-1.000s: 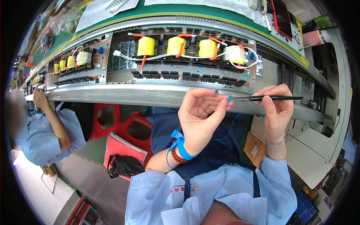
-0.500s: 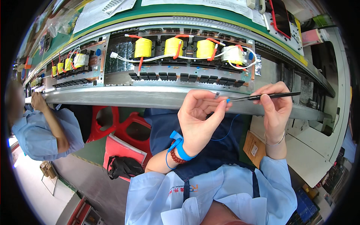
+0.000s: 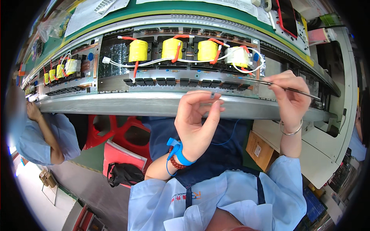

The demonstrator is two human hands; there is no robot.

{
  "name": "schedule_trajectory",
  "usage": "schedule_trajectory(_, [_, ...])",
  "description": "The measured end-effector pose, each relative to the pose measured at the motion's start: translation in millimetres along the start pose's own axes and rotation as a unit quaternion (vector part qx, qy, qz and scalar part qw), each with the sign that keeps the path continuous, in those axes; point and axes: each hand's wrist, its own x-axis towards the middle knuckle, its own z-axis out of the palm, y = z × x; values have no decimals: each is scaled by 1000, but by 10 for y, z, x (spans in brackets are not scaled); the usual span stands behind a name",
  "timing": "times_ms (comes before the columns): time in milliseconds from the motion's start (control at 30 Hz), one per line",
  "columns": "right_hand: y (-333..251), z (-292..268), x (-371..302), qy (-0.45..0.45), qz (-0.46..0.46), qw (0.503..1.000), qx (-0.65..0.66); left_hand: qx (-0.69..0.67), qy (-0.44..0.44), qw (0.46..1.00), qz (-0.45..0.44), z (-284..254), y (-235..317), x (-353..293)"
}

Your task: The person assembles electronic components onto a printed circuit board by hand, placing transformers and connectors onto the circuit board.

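My right hand (image 3: 291, 92) pinches a pair of slim metal tweezers (image 3: 295, 91) over the right end of a circuit board (image 3: 185, 73). A tiny blue part (image 3: 241, 78) shows at the tweezer tips, just above the board's front edge; whether it touches the board I cannot tell. In front of the metal rail, my left hand (image 3: 196, 121) has its fingers curled, with a small grey piece (image 3: 212, 95) at the fingertips, too small to name. On the board stand three yellow-wrapped transformers (image 3: 173, 49) with red leads and a white-wrapped one (image 3: 237, 57). A white cable (image 3: 154, 61) lies across them.
A metal rail (image 3: 154, 104) runs along the front. More boards (image 3: 69, 77) lie to the left, where a co-worker's hand (image 3: 34, 111) rests. A red-framed device (image 3: 288, 17) and papers sit behind. A red chair (image 3: 123, 161) with a black bag stands below.
My right hand has carried the tweezers and blue part away from my left fingertips, up over the board. My left hand has shifted slightly left. The whole view has shifted a little.
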Motion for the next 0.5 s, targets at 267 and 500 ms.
schedule_trajectory(267, [128, 41, 157, -115, -92, 978, -147, 27, -7, 999, 45, -31, -40, -9])
schedule_trajectory(500, [215, 65, 154, -135, -97, 976, -141, 35, -17, 998, 47, -56, -50, -4])
